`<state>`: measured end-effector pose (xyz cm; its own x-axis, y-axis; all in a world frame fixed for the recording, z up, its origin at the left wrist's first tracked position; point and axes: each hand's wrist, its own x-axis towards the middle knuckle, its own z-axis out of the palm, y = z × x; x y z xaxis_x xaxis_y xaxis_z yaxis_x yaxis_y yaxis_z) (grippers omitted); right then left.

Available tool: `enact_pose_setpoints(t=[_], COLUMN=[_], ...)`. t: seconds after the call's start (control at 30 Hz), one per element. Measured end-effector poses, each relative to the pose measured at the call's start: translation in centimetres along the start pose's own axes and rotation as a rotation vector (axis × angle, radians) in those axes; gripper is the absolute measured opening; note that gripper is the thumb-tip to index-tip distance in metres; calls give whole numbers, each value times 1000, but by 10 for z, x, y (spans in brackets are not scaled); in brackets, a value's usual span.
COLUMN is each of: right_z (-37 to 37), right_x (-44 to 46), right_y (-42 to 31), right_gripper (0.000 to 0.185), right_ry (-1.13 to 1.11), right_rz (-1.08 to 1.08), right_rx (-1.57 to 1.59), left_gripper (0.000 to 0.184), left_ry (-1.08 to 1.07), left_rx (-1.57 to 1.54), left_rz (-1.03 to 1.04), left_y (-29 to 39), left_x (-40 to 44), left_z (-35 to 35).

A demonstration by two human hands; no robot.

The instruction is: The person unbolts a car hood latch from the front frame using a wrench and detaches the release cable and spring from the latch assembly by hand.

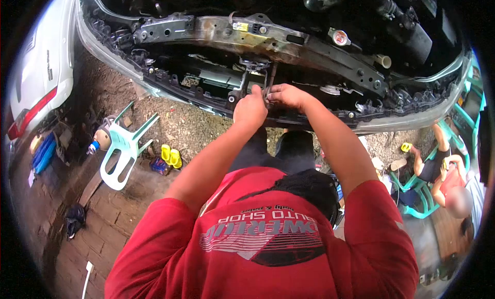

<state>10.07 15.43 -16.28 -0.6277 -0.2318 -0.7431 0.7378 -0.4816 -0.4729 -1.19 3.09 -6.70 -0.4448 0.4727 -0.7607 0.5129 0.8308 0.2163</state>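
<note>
My left hand [251,109] is closed at the middle of a car's open front end, its fingertips by a dark upright metal bracket [244,86]. Close beside it, my right hand [289,97] has its fingers pinched together near the lower end of a thin dark rod [272,73]. Whatever small part lies between the fingers is hidden. Just above both hands is the hood latch [255,65], fixed under the rusty, worn radiator support bar [278,43].
Dark bumper trim [191,99] curves in front of me. A radiator cap [339,38] sits behind the bar. To the left are a white car [51,56], a pale green plastic chair [124,149] and yellow clogs [171,156]. Another person [454,185] is at the right.
</note>
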Motion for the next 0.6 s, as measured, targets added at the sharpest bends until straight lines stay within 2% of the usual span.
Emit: enact_pose_setpoints(t=[0.13, 0.2, 0.23, 0.3, 0.33, 0.4, 0.43, 0.5, 0.53, 0.6], right_z=[-3, -1, -1, 0, 1, 3, 5, 8, 13, 15], right_x=[3, 14, 19, 29, 31, 29, 27, 27, 21, 10], right_y=[13, 18, 18, 15, 15, 16, 15, 10, 1, -23], right_gripper=[30, 35, 35, 41, 41, 29, 29, 36, 36, 49], right_ry=[-28, -55, -55, -9, -8, 46, 50, 202, 201, 253], right_rz=[24, -2, -5, -68, -72, -185, -184, -76, -69, 81], right_rx=[135, -16, -15, -498, -498, -530, -530, -548, -543, -757], left_gripper=[39, 45, 55, 58, 61, 63, 63, 69, 69, 73], left_ry=[32, -23, -90, -126, -166, -170, -130, -83, -90, -150], left_rx=[-71, -186, -241, -253, -269, -255, -288, -391, -391, -706], left_rz=[72, 152, 176, 174, 174, 122, 78, -31, -33, -238], left_y=[-14, -22, -23, -17, -12, -5, -5, -3, 3, 14], left_x=[6, 10, 12, 13, 13, 12, 11, 14, 10, 8], left_z=[9, 3, -4, -13, -17, -14, -8, 3, -4, -20])
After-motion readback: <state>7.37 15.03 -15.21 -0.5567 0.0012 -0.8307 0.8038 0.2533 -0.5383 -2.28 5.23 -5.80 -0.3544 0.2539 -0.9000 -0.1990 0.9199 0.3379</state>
